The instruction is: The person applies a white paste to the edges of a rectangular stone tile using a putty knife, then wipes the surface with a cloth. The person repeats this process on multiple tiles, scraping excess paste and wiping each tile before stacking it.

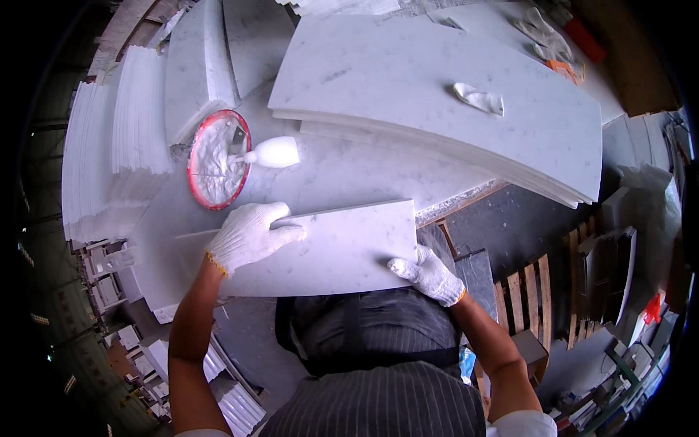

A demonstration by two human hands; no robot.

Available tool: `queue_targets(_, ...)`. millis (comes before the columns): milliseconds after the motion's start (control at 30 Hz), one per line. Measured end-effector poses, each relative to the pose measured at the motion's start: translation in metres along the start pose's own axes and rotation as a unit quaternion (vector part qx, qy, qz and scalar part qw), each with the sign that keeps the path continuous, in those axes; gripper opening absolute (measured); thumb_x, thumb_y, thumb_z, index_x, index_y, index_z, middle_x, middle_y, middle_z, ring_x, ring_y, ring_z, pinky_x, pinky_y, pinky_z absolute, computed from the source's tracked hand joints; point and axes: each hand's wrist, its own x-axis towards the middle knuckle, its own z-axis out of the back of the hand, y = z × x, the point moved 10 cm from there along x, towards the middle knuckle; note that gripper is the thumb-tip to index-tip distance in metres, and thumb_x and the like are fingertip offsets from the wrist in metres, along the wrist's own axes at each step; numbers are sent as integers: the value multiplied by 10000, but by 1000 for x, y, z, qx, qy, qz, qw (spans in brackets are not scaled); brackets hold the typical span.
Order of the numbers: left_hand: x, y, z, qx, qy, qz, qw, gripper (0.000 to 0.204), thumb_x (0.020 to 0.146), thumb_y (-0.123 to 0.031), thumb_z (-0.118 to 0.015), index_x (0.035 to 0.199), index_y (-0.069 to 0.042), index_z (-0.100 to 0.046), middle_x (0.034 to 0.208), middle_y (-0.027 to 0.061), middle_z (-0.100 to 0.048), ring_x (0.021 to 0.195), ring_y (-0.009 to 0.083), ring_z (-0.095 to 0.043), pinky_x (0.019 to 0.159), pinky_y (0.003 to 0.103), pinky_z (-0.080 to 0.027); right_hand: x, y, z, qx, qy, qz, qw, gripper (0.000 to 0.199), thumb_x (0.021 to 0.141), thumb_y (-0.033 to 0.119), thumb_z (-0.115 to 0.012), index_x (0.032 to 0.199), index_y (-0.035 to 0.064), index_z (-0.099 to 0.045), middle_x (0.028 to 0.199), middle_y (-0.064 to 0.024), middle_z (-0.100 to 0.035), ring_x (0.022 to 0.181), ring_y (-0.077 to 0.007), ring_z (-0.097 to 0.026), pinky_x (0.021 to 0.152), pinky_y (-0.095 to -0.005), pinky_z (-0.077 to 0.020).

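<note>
Head view: the marble slab (346, 251) runs left to right at the near edge of the table (342, 184), my left hand (247, 237) pinching its far edge, my right hand (431, 277) its right end.

White slab (342, 251) partly hidden by left hand (247, 237); sleeves (526, 424) cut off.

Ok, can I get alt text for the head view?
A person's gloved left hand and gloved right hand hold a white slab, the left over its far edge, the right at its right end. Beyond it are a round red container of whitish paste, a white bottle and larger stacked slabs.
</note>
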Motion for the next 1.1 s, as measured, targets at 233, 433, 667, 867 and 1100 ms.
queue_targets(233,-31,20,-16,-185,-11,81,979,468,943,-437,-599,851,22,-597,715,198,-560,678,280,-554,686,416,-447,-9,49,-5,-107,-46,15,993,532,948,434,-663,1250,-5,-653,1018,-86,-707,916,-127,-615,817,-294,-507)
queue_targets(433,-105,64,-42,-302,-143,144,931,406,964,-354,-581,896,46,-594,704,145,-536,691,166,-484,688,372,-447,31,94,-41,-191,49,25,980,538,937,430,-684,1191,-42,-657,924,-98,-703,838,-123,-595,761,-310,-502)
queue_targets(667,-170,104,-96,-436,-255,230,832,369,972,-340,-575,915,21,-624,774,36,-562,766,114,-480,736,313,-437,65,114,-118,-196,135,-26,971,436,910,314,-747,1150,-37,-648,937,-54,-678,871,-94,-590,769,-280,-497)
queue_targets(867,-178,127,-133,-521,-297,235,765,302,967,-290,-604,880,-2,-631,754,0,-537,760,83,-469,708,285,-424,85,136,-143,-180,130,134,966,281,918,195,-736,1080,-5,-623,951,-5,-639,815,-58,-563,716,-253,-493)
queue_targets(1100,-187,150,-156,-596,-372,201,682,284,977,-262,-607,815,-28,-603,736,-50,-476,726,52,-410,659,260,-384,69,201,-135,-264,-44,298,916,325,886,49,-714,1168,-7,-561,998,-95,-677,870,-143,-653,763,-300,-527)
